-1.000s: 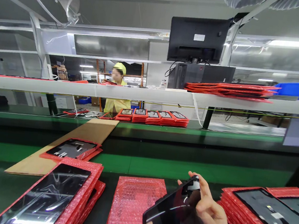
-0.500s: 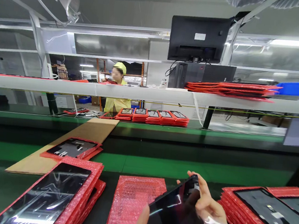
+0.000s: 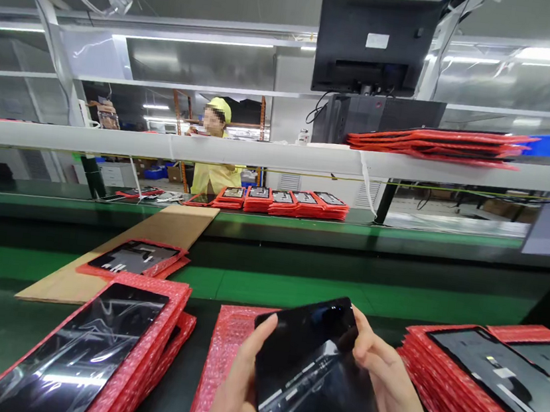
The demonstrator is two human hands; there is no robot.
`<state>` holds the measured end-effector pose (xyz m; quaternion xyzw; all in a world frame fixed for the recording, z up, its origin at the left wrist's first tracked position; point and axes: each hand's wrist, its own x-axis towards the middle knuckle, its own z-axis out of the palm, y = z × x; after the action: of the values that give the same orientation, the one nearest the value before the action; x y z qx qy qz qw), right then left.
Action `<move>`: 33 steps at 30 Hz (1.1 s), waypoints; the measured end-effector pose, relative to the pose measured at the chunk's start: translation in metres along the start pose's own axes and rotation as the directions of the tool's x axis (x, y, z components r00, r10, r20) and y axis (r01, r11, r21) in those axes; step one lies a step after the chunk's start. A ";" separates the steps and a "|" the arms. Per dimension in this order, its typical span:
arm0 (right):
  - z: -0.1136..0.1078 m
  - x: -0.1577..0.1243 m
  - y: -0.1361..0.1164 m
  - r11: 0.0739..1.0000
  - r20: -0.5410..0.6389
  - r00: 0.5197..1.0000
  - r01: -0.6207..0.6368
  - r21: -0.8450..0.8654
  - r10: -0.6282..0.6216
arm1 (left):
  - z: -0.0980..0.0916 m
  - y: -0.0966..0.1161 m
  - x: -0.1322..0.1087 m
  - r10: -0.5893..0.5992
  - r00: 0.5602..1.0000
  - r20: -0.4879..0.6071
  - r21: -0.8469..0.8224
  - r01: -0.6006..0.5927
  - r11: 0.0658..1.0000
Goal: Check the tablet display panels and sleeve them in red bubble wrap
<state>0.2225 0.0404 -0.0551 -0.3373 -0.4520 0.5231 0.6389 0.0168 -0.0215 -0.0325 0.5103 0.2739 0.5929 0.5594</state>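
- nearest me, i have the glossy black rectangular panel [image 3: 312, 391] tilted up between both bare hands, in front of a red bubble-wrap pile [image 3: 223, 353]; whether it touches the pile, i can't tell.
- my left hand [image 3: 236, 382] pinches its left edge, thumb at the upper corner; my right hand [image 3: 379, 372] grips the right edge, its fingertips partly hidden behind.
- my worry: the face looks slick and i have only its edges, so a loosened thumb could let it slide, and uneven squeezing could flex it.
- to the left, a red bubble-wrap stack topped by a shiny black screen [image 3: 82, 343] looks uneven; a sleeve's nudge could shift that screen.
- to the right, a tall red stack [image 3: 448, 388] bears a dark grey panel with a small white label, its print too small for me.
- pale marks on the held panel could be print or reflection; i can't read them.
- farther off, a black monitor [image 3: 374, 48] shows its back, with a white label i can't read; i can make out no brand.
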 end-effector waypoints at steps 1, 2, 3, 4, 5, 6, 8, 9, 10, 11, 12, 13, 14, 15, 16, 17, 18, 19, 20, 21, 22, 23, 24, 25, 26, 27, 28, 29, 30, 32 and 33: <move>0.000 0.001 -0.001 1.000 -0.002 1.000 0.010 0.011 -0.010 | 0.002 0.003 0.001 -0.059 0.998 0.020 -0.096 0.061 0.994; -0.001 0.001 -0.002 1.000 -0.004 1.000 0.016 0.026 -0.016 | 0.005 0.005 0.003 -0.105 0.994 0.042 -0.183 0.111 0.977; -0.003 0.002 -0.002 0.998 -0.009 1.000 0.017 0.053 -0.016 | 0.006 0.007 0.004 -0.130 0.990 0.063 -0.260 0.142 0.955; -0.006 0.003 -0.002 0.996 -0.016 1.000 0.010 0.090 -0.008 | 0.008 0.008 0.005 -0.139 0.987 0.081 -0.328 0.158 0.931; -0.008 0.005 -0.002 0.992 -0.027 1.000 -0.003 0.127 0.007 | 0.009 0.009 0.005 -0.142 0.986 0.093 -0.387 0.167 0.907; -0.011 0.006 -0.002 0.987 -0.042 0.999 -0.017 0.157 0.023 | 0.009 0.009 0.006 -0.140 0.985 0.103 -0.435 0.171 0.884; -0.015 0.010 -0.001 0.973 -0.070 0.995 -0.054 0.226 0.071 | 0.010 0.011 0.007 -0.142 0.982 0.120 -0.491 0.183 0.851; -0.017 0.011 -0.001 0.962 -0.081 0.992 -0.075 0.264 0.099 | 0.010 0.012 0.007 -0.151 0.980 0.127 -0.502 0.195 0.843; -0.017 0.012 -0.001 0.951 -0.083 0.989 -0.094 0.296 0.124 | 0.010 0.013 0.008 -0.163 0.978 0.131 -0.504 0.207 0.838; -0.016 0.013 -0.002 0.939 -0.083 0.988 -0.100 0.329 0.134 | 0.010 0.014 0.009 -0.177 0.976 0.129 -0.503 0.218 0.837; -0.015 0.014 -0.003 0.930 -0.083 0.988 -0.089 0.357 0.126 | 0.010 0.016 0.010 -0.193 0.974 0.120 -0.497 0.227 0.838; -0.013 0.015 -0.005 0.924 -0.083 0.991 -0.070 0.376 0.109 | 0.010 0.017 0.011 -0.209 0.973 0.099 -0.484 0.230 0.844; -0.012 0.016 -0.006 0.922 -0.082 0.993 -0.048 0.384 0.086 | 0.010 0.017 0.012 -0.219 0.973 0.069 -0.464 0.226 0.856; -0.011 0.016 -0.007 0.921 -0.083 0.994 -0.027 0.388 0.064 | 0.010 0.018 0.013 -0.226 0.974 0.034 -0.444 0.217 0.869; -0.010 0.017 -0.008 0.922 -0.084 0.995 -0.015 0.388 0.052 | 0.010 0.018 0.014 -0.231 0.973 0.002 -0.432 0.209 0.877; -0.011 0.018 -0.008 0.923 -0.088 0.995 -0.009 0.384 0.046 | 0.010 0.017 0.016 -0.240 0.971 -0.020 -0.434 0.208 0.877; -0.011 0.019 -0.007 0.927 -0.090 0.995 -0.009 0.375 0.046 | 0.010 0.016 0.017 -0.253 0.967 -0.027 -0.452 0.214 0.866; -0.012 0.019 -0.006 0.931 -0.095 0.994 -0.008 0.365 0.045 | 0.010 0.016 0.018 -0.265 0.964 -0.023 -0.483 0.221 0.847; -0.013 0.020 -0.005 0.935 -0.099 0.994 -0.005 0.355 0.043 | 0.010 0.015 0.019 -0.273 0.962 -0.014 -0.515 0.228 0.826; -0.014 0.021 -0.004 0.939 -0.102 0.994 -0.010 0.344 0.048 | 0.010 0.014 0.020 -0.277 0.961 -0.009 -0.534 0.229 0.814; -0.015 0.021 -0.002 0.943 -0.102 0.993 -0.020 0.331 0.057 | 0.010 0.013 0.021 -0.271 0.962 -0.014 -0.535 0.221 0.815; -0.015 0.021 -0.001 0.949 -0.101 0.993 -0.031 0.314 0.066 | 0.011 0.013 0.022 -0.259 0.965 -0.031 -0.519 0.206 0.830; -0.015 0.022 -0.001 0.956 -0.098 0.992 -0.048 0.290 0.079 | 0.011 0.013 0.022 -0.246 0.968 -0.052 -0.489 0.190 0.851; -0.015 0.022 0.000 0.963 -0.094 0.991 -0.067 0.260 0.095 | 0.011 0.013 0.023 -0.236 0.969 -0.073 -0.454 0.178 0.873; -0.014 0.022 0.000 0.971 -0.089 0.990 -0.091 0.223 0.113 | 0.011 0.013 0.023 -0.228 0.969 -0.094 -0.421 0.169 0.891; -0.013 0.021 -0.001 0.976 -0.081 0.988 -0.117 0.182 0.134 | 0.011 0.013 0.023 -0.223 0.968 -0.112 -0.397 0.162 0.903; -0.011 0.021 -0.001 0.980 -0.072 0.986 -0.143 0.139 0.154 | 0.011 0.014 0.023 -0.221 0.967 -0.127 -0.384 0.157 0.910; -0.010 0.020 -0.002 0.982 -0.064 0.983 -0.164 0.098 0.171 | 0.010 0.014 0.023 -0.220 0.966 -0.139 -0.378 0.154 0.913; -0.008 0.019 -0.003 0.982 -0.060 0.982 -0.177 0.063 0.181 | 0.010 0.014 0.023 -0.218 0.965 -0.148 -0.374 0.149 0.915; -0.005 0.016 -0.003 0.983 -0.064 0.981 -0.182 0.011 0.183 | 0.008 0.012 0.023 -0.221 0.965 -0.143 -0.370 0.155 0.916; -0.004 0.015 -0.003 0.984 -0.065 0.982 -0.177 -0.010 0.176 | 0.007 0.011 0.024 -0.222 0.966 -0.132 -0.365 0.161 0.917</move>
<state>0.2280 0.0545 -0.0501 -0.3977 -0.4039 0.5628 0.6016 0.0219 -0.0030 -0.0128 0.3202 0.2594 0.6159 0.6715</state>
